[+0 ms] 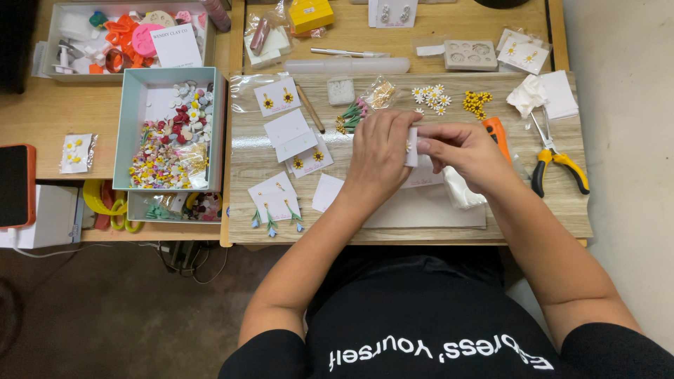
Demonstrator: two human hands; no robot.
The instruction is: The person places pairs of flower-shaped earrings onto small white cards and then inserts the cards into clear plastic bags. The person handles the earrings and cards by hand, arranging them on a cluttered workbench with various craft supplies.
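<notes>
My left hand (379, 151) and my right hand (460, 151) meet over the middle of a light wooden board (421, 231). Together they pinch a small white earring card (412, 146) held upright between the fingers. A tiny yellow flower piece shows at the card's left edge. Below the hands lie more white cards (326, 191) and a larger white sheet (421, 209). Daisy earrings (432, 98) and small yellow flowers (476, 102) lie just beyond the hands.
A pale blue box (126, 126) full of small coloured flower pieces stands at the left. Finished cards with earrings (275, 203) lie on the board's left part. Yellow-handled pliers (554, 161) and an orange tool (496, 130) lie right. A phone (15, 186) sits far left.
</notes>
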